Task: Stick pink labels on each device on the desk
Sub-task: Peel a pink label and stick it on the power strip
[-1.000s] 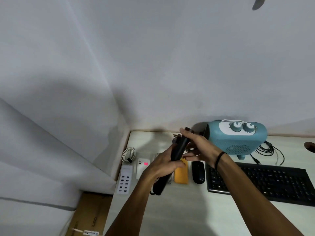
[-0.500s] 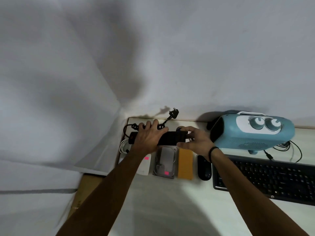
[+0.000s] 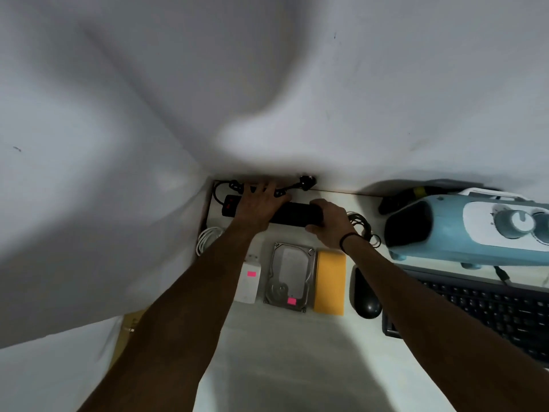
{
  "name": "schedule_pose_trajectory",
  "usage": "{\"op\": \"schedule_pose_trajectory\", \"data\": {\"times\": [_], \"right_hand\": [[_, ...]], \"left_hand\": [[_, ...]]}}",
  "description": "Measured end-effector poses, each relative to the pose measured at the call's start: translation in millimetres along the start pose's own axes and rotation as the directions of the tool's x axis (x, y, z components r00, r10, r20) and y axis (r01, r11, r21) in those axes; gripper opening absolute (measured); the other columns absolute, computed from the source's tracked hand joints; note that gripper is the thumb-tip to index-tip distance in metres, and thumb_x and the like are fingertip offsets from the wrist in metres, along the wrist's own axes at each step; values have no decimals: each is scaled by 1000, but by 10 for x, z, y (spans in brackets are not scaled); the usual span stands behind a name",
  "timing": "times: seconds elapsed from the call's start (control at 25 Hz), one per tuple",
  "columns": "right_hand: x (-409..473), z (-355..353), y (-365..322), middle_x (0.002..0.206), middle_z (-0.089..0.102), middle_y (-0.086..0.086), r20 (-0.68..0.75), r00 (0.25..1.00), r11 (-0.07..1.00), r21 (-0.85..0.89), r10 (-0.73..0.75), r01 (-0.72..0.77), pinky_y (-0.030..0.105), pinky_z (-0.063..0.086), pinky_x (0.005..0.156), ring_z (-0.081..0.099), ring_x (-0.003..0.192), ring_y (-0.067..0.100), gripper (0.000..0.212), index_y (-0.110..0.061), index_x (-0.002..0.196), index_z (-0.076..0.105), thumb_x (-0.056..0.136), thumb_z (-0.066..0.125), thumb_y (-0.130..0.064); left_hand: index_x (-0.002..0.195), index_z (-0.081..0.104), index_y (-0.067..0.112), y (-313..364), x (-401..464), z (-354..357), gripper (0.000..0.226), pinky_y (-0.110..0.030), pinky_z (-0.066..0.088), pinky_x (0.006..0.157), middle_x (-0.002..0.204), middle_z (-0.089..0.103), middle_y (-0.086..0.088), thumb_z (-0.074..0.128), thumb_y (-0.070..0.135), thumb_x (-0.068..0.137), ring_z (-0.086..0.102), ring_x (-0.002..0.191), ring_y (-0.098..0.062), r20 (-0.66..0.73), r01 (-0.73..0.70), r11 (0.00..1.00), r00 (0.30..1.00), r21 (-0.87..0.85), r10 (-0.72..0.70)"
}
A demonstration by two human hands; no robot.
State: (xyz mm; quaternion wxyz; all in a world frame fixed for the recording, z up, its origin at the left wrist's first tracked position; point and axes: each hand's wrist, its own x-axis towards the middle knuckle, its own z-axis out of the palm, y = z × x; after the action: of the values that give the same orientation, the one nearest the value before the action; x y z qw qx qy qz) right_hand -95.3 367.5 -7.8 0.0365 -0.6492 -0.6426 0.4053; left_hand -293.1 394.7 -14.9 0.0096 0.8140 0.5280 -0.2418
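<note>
Behind the hard drive (image 3: pixel 289 275), the left hand (image 3: pixel 260 203) lay spread on the power strip (image 3: pixel 297 214); the right hand (image 3: pixel 329 221) gripped its end.

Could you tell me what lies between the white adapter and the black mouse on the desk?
In the head view, two things lie between the white adapter and the black mouse: a hard drive with a pink label, then an orange block.

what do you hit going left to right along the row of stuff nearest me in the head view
white adapter → hard drive → orange block → black mouse → keyboard
</note>
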Motion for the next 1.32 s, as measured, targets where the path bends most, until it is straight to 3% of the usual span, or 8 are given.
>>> {"op": "schedule_pose_trajectory", "data": {"times": [0.4, 0.56, 0.8, 1.12, 1.32], "right_hand": [[149, 106, 139, 131, 51, 18, 24, 999, 990, -129, -48, 51, 39, 43, 100, 50, 122, 36, 61, -9, 136, 47, 81, 73, -10], [-99, 83, 116, 144, 45, 13, -42, 996, 991, -113, -75, 70, 36, 37, 109, 43, 133, 30, 66, -9, 144, 42, 84, 69, -11], [-1048, 89, 222, 144, 47, 6, -128, 985, 991, -80, -116, 107, 34, 40, 106, 48, 130, 26, 57, -14, 139, 47, 87, 68, -15], [-2631, 733, 1039, 134, 56, 7, 37, 997, 997, -31, 69, -68, 36, 47, 100, 56, 119, 24, 40, -20, 126, 59, 88, 69, -27], [-3111, 1256, 1283, 135, 50, 5, 239, 970, 985, -175, 43, -1, 34, 40, 103, 46, 126, 24, 46, -21, 131, 51, 89, 66, -32]], "left_hand": [[155, 20, 38, -16, 5, -30, 105, -66, 28, 113, 157, 22, -16, 84, 17, 74, 24, 145, -40, 171, 26, 987, 985, -161, 2], [154, 26, 36, 86, -285, -178, 99, -63, 28, 115, 157, 25, -14, 81, 14, 74, 26, 145, -36, 65, 47, 975, 997, -219, -34], [155, 24, 34, 977, -1073, -344, 90, -53, 36, 112, 160, 25, -9, 72, 14, 81, 27, 146, -34, -43, 25, 856, 998, -516, -56], [154, 26, 34, 2173, -2490, 311, 78, -49, 43, 108, 162, 25, -7, 69, 34, 88, 34, 143, -31, 77, 33, 790, 997, -613, 18], [151, 34, 30, 2325, -3223, 811, 72, -43, 50, 96, 150, 35, -4, 66, 42, 88, 43, 132, -26, 174, 228, 747, 973, -624, -151]]}}
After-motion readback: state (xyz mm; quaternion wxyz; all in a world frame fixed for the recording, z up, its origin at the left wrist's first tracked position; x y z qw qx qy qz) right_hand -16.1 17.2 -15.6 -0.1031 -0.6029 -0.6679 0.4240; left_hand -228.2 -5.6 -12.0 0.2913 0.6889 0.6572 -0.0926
